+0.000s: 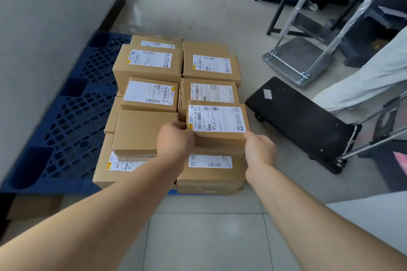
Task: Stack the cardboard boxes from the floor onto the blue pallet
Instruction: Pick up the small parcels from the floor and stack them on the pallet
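both hands are gripping the labelled box [218,121], left hand [175,138] curling round its 8 o'clock corner, right hand [259,149] pinching the 4 o'clock corner. the box is sitting on top of the stack at the 5 o'clock end of the blue pallet [72,116], on a lower labelled box [209,174]. my take: it's needing squaring against the plain box [143,132] at its 9 o'clock before letting go, so nothing's overhanging toward the black cart [297,121] at 3 o'clock.

One pallet [72,116] bears roughly twelve boxes [149,62]. Right of the pallet stand two trolleys: a black trolley [297,116] and a grey trolley [297,57]. Two hands, left hand [176,141] and right hand [259,152], grip one box [218,119].
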Tool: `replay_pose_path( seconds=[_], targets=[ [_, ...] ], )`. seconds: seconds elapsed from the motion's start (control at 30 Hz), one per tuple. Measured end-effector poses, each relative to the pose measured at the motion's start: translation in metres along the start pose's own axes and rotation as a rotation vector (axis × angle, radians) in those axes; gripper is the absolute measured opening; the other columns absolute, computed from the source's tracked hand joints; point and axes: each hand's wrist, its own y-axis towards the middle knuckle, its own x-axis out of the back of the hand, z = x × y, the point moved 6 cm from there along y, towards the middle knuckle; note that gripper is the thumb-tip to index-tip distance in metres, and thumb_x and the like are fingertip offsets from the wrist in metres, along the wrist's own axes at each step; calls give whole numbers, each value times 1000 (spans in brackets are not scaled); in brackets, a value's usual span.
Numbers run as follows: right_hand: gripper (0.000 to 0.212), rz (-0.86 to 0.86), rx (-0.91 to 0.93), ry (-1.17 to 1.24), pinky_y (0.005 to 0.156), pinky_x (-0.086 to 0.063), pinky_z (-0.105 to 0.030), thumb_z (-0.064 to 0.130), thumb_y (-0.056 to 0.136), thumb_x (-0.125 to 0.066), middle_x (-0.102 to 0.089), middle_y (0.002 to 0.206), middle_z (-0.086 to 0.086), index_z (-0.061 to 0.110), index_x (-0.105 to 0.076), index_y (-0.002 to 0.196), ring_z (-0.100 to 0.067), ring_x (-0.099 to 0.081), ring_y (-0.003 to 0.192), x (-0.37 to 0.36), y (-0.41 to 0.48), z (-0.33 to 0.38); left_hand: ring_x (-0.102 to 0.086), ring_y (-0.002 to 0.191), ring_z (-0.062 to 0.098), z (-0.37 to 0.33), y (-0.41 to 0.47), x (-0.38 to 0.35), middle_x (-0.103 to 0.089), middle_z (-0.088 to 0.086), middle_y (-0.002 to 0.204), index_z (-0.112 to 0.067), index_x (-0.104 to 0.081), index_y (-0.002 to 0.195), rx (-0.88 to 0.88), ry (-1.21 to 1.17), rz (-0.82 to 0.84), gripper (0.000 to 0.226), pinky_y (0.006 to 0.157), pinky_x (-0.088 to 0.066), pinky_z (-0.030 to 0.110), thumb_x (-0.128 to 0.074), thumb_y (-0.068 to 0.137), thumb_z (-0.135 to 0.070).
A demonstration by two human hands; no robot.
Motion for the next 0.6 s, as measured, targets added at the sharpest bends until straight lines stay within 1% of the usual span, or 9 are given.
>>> replay_pose_path(
  seconds=[0.1, 0.17, 0.23, 0.3, 0.37, 0.43, 0.5, 0.53, 0.6],
  targets=[
    [13, 29, -26, -52, 56, -38, -27, 25, 90, -56, -60, 85, -2, 15, -61, 97, -19, -49, 69, -4, 13, -12, -45, 61, 21, 9, 7, -5, -58, 3, 71, -26, -53, 63, 29, 82, -10, 35, 57, -36, 28, -48, 90, -5],
    [7, 59, -48, -75, 65, -44, -30, 22, 92, -57, -59, 82, 0, 16, -60, 93, -20, -51, 74, -7, 20, -18, -44, 64, 23, 13, 13, -6, -56, 6, 71, -24, -50, 60, 39, 137, -17, 35, 59, -36, 30, -49, 88, -4],
    [7, 81, -63, -105, 73, -46, -32, 20, 92, -57, -59, 80, 2, 16, -61, 97, -22, -54, 81, -9, 25, -22, -45, 62, 24, 18, 19, -7, -56, 5, 68, -24, -50, 61, 47, 186, -16, 34, 59, -38, 30, -50, 88, -3],
    [17, 100, -71, -134, 76, -47, -33, 18, 92, -58, -61, 87, 0, 15, -63, 107, -23, -56, 86, -12, 29, -27, -44, 60, 24, 25, 24, -10, -55, 6, 67, -21, -51, 63, 54, 246, 3, 30, 57, -37, 29, -50, 87, -3],
    [25, 112, -76, -169, 81, -50, -34, 14, 92, -58, -61, 96, -3, 13, -63, 116, -24, -57, 90, -14, 32, -32, -42, 58, 24, 31, 28, -12, -54, 8, 68, -18, -55, 71, 50, 301, 27, 20, 55, -34, 28, -50, 86, -6],
    [30, 112, -75, -193, 87, -53, -37, 12, 92, -58, -61, 99, -3, 10, -63, 121, -24, -58, 92, -15, 33, -35, -44, 58, 24, 35, 31, -14, -55, 8, 69, -14, -59, 78, 35, 347, 34, 13, 55, -35, 27, -52, 87, -9],
    [31, 107, -76, -216, 90, -53, -39, 10, 92, -57, -61, 100, -4, 9, -62, 122, -25, -58, 92, -16, 34, -35, -46, 57, 24, 37, 32, -15, -58, 7, 69, -7, -65, 84, 13, 378, 36, 14, 53, -35, 25, -51, 86, -10],
    [31, 102, -78, -223, 90, -53, -40, 8, 91, -56, -62, 102, -6, 8, -62, 122, -26, -58, 93, -17, 34, -35, -46, 56, 25, 38, 32, -16, -60, 8, 70, -8, -67, 89, 3, 385, 37, 17, 52, -35, 24, -50, 85, -10],
    [31, 100, -86, -239, 85, -54, -38, 4, 90, -54, -64, 107, -9, 8, -64, 119, -26, -58, 90, -18, 35, -33, -49, 56, 25, 39, 32, -17, -67, 9, 76, -11, -67, 93, -5, 385, 42, 20, 51, -36, 25, -49, 84, -10]
  ],
)
